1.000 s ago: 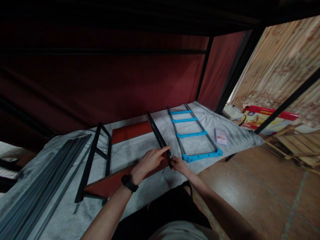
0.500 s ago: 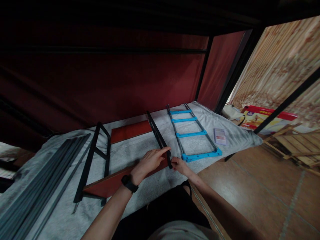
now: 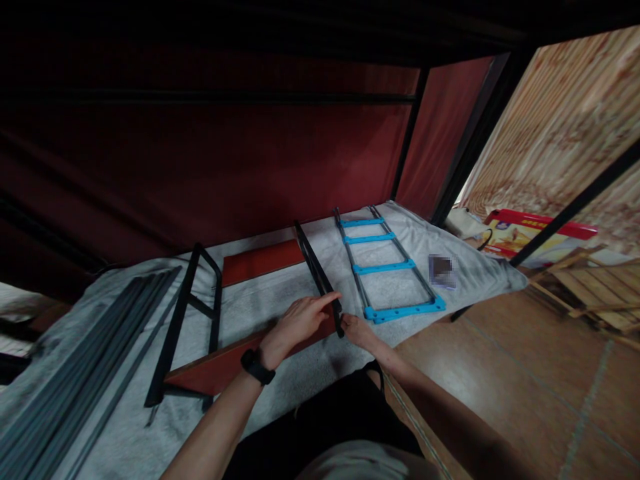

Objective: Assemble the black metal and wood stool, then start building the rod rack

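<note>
A small rack of black metal side frames and reddish-brown boards lies on a grey cloth. My left hand (image 3: 301, 323) wraps the near board (image 3: 215, 370) where it meets the right black side frame (image 3: 314, 261), a finger lying across the frame. At that frame's near end, my right hand (image 3: 359, 332) is closed with its fingertips against the outer side. What is between those fingertips is hidden. The left black side frame (image 3: 176, 333) stands at the other end of the boards. Along the back lies the far board (image 3: 261, 261).
To the right lies a ladder-like piece with blue crossbars (image 3: 384, 267) and grey tubes. A blurred small packet (image 3: 443, 271) is beside it. Several grey tubes (image 3: 95, 373) lie at the left. Black bed-like posts (image 3: 470, 140) and a folded wooden item (image 3: 600, 290) stand right.
My right hand's fingers have turned slightly at the frame's near end. My left hand keeps its place, and the rack has not visibly moved.
</note>
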### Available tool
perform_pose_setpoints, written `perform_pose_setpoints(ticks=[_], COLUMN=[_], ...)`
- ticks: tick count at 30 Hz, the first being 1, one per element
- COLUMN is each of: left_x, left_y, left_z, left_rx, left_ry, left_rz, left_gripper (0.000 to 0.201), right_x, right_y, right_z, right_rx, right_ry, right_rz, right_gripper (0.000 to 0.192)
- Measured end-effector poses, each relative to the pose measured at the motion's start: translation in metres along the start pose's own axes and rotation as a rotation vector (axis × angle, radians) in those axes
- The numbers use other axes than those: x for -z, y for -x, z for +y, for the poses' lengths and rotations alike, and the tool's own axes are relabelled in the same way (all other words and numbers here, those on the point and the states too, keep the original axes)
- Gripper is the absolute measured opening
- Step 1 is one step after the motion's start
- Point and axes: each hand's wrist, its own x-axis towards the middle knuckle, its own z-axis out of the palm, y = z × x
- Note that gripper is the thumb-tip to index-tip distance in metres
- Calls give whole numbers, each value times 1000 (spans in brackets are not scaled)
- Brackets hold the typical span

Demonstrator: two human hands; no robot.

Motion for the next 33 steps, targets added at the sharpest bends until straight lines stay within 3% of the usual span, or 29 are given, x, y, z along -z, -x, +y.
perform_pose_setpoints(ticks=[5,11,16,21,33], left_x=[-1,-1,-1,1,-4], left_y=[2,2,3,3,6], left_z=[-1,0,-1,-1,0], left_rx=[-34,-52,-56,-49,-51], left_ry=[5,-7,-1,21,6], left_rz=[31,42,42,44,36], left_gripper=[61,60,60,61,61], right_x=[-3,-6,-2,4,-2], right_y=[3,15,12,16,13], right_z=[-1,-4,-11,-15,-15], right_rx=[-136,-196,-179,-162,-198], right_ry=[-83,-143,-92,-90,1], right_rz=[-41,-71,-13,-36,6], right_gripper=[17,21,18,18,20])
